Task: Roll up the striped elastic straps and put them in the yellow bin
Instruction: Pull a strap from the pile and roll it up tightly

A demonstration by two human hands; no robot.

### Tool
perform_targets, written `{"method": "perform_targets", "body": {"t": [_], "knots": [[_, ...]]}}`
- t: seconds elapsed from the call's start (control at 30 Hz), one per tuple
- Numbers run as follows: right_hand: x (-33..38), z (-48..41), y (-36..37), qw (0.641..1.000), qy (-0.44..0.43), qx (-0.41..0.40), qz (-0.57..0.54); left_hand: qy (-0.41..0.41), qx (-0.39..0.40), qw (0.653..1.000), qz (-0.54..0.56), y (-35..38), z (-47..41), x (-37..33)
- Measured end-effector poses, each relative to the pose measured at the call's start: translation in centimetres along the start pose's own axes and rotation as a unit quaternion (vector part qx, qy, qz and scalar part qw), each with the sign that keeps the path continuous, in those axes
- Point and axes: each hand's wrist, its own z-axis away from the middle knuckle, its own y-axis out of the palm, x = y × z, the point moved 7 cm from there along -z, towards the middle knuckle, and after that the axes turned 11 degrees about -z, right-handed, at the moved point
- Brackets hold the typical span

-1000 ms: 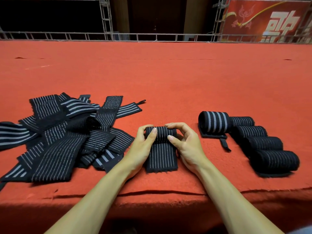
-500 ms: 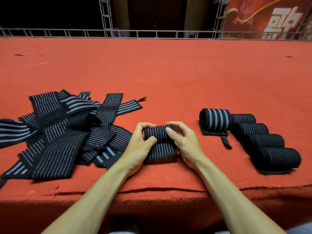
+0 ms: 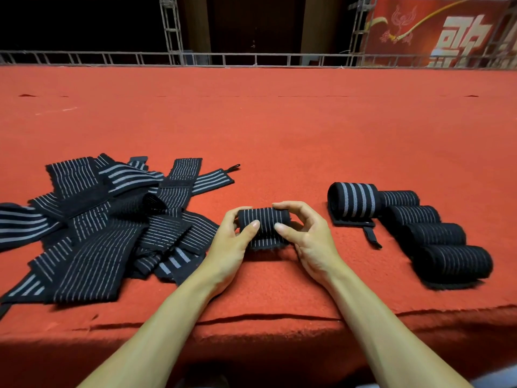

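Note:
A black strap with thin grey stripes [image 3: 264, 224] lies on the red carpet, almost fully rolled, with a short flat tail showing toward me. My left hand [image 3: 233, 242] grips the roll's left end, thumb across its front. My right hand [image 3: 306, 233] grips the right end, fingers arched over the top. A heap of unrolled striped straps [image 3: 106, 219] spreads to the left. Several finished rolls [image 3: 419, 225] lie in a row to the right. No yellow bin is in view.
The red carpeted surface [image 3: 279, 135] stretches far ahead, and its front edge [image 3: 265, 320] runs just below my wrists. A metal truss rail [image 3: 195, 58] and a red banner [image 3: 436, 29] stand at the back.
The roll has grown and come toward me as both hands turned it. The flat tail has shrunk from a long strip to a short flap.

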Motion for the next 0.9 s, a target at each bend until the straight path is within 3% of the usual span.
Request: {"method": "perform_targets", "body": {"t": [0.27, 0.37, 0.6, 0.67, 0.9], "knots": [[0.2, 0.0, -0.1, 0.994, 0.003, -0.063, 0.086, 0.04, -0.016, 0.998, -0.046, -0.3, 0.4, -1.5], [1.1, 0.6, -1.1, 0.993, 0.036, -0.092, 0.056, 0.024, -0.008, 0.997, -0.067, 0.2, 0.7, -2.0], [7.6, 1.7, -4.7, 0.981, 0.062, -0.126, 0.134, 0.01, 0.028, 0.998, -0.061, 5.2, 0.4, -4.7], [9.0, 2.2, -6.0, 0.975, 0.083, -0.152, 0.136, -0.027, 0.019, 0.999, -0.037, 6.8, 0.1, -4.6], [13.0, 3.2, -11.4, 0.898, 0.08, -0.196, 0.386, -0.067, 0.019, 0.995, -0.065, 12.2, -0.7, -3.8]]}}
